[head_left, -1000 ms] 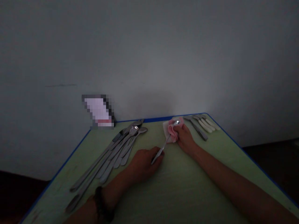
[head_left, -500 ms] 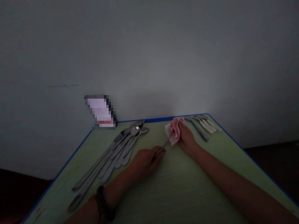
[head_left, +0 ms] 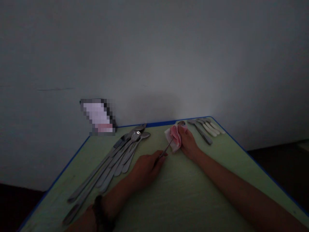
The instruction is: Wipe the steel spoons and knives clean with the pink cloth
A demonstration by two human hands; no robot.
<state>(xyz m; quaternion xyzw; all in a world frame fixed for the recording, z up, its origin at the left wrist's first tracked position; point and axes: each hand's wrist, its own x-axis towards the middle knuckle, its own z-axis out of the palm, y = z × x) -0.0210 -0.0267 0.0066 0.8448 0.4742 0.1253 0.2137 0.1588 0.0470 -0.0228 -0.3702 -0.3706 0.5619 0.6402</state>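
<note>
Gripping the lower handle of a metal spoon (head_left: 166, 149), the left hand (head_left: 147, 167) is closed on it near the middle of the pale green, blue-edged surface (head_left: 193, 193). The right hand (head_left: 189, 143) is clamped on a bunched pink and white cloth (head_left: 176, 138), which is wrapped around the spoon's upper part; the handle runs out of the folds slantwise toward the left hand, and part of the bowl shows just past the cloth's far edge. A dark bracelet (head_left: 102, 211) circles the left wrist. Beside the left forearm, metal cutlery (head_left: 118, 158) lies in an overlapping, fanned heap, spoon bowls toward the wall (head_left: 154, 58), two long handles reaching nearest the person. Beyond the right hand lie a separate metal utensil (head_left: 201, 132) and several white-handled pieces (head_left: 211, 128), side by side near the far right corner. A pixelated device (head_left: 98, 116) with a bright screen leans at the far left corner.
</note>
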